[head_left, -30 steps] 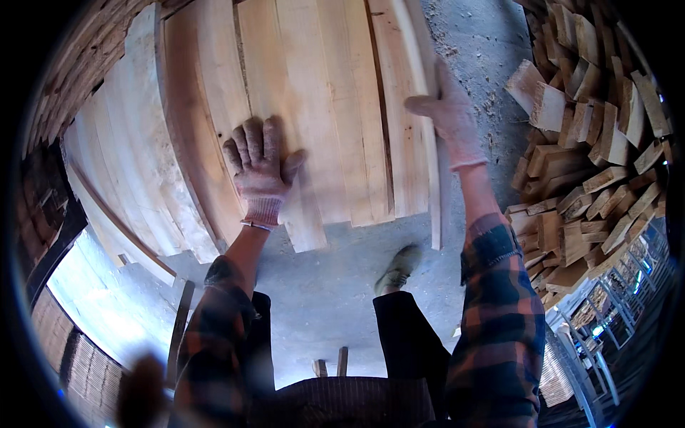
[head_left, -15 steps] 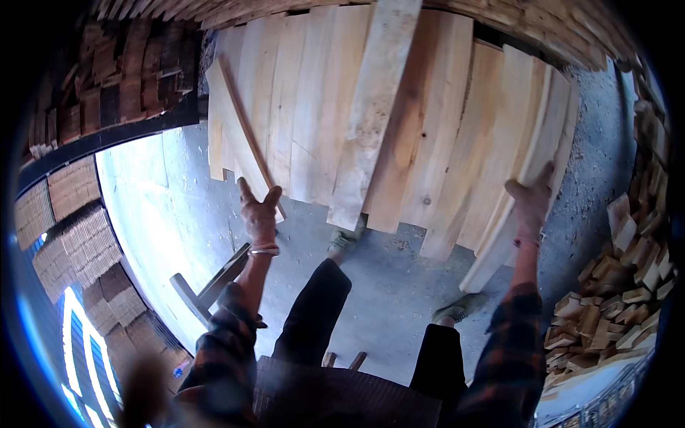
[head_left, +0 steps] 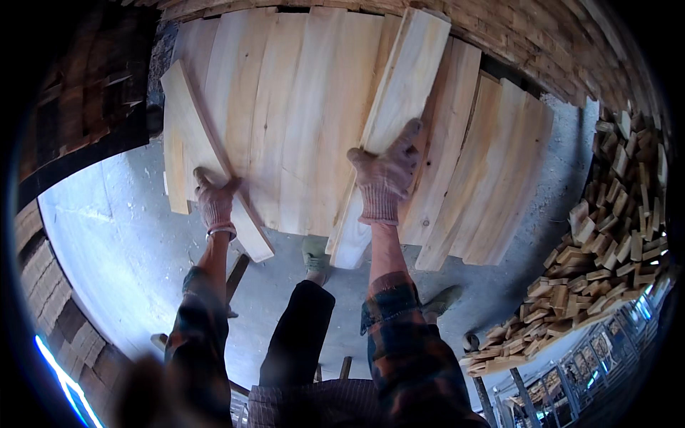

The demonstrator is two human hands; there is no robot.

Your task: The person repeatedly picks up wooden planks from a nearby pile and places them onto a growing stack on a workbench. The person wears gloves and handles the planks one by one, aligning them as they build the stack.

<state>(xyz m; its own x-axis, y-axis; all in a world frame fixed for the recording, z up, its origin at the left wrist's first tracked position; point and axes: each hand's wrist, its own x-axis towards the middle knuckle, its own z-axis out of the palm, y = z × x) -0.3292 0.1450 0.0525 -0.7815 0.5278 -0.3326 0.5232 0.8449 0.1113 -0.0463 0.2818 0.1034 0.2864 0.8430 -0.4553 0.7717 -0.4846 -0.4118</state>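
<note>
My left hand, in a knitted glove, spans the lower part of a narrow loose board, thumb at one edge and fingers at the other. This board slants across the left end of a row of pale planks lying side by side. Nearer the middle, my right hand, also gloved, grips a long pale board across its width. That board lies at a slant on top of the row, its near end jutting past the others. The undersides of both boards are hidden.
A heap of short wood offcuts lies at right. Stacked timber lines the far side, and dark stacks stand at left. My shoes rest on the concrete floor just short of the planks.
My right hand has moved left from the board at the right edge to the middle board. The middle board's top face looks cleaner, and the jutting right-edge board no longer shows there.
</note>
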